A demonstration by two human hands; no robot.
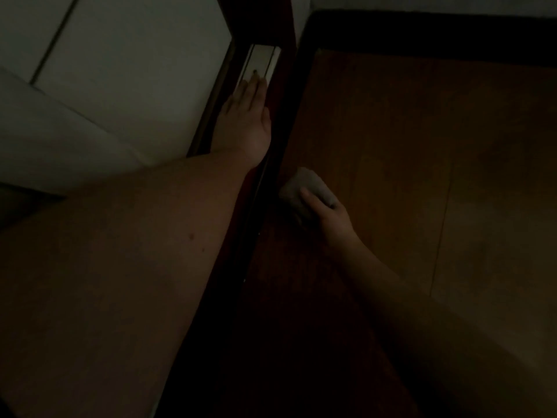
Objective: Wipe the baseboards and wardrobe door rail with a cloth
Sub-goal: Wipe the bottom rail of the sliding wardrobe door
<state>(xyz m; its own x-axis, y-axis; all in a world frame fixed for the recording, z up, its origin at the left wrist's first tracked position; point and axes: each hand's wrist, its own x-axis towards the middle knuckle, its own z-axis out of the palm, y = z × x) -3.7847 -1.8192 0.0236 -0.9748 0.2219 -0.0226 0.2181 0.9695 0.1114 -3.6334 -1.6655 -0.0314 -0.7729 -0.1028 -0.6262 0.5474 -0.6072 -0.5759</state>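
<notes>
The small pale grey bunched cloth (307, 190) sits low against the dark wooden frame edge (278, 140), just above the brown wood floor (422, 176), with the right hand (327, 214) closed around it. It looks soft, light and easily squashed, best gripped as a wad under the fingers. The left hand (245, 116) lies flat, fingers together, on the pale metal wardrobe door rail (262, 60). No writing or labels are legible in this dim light.
</notes>
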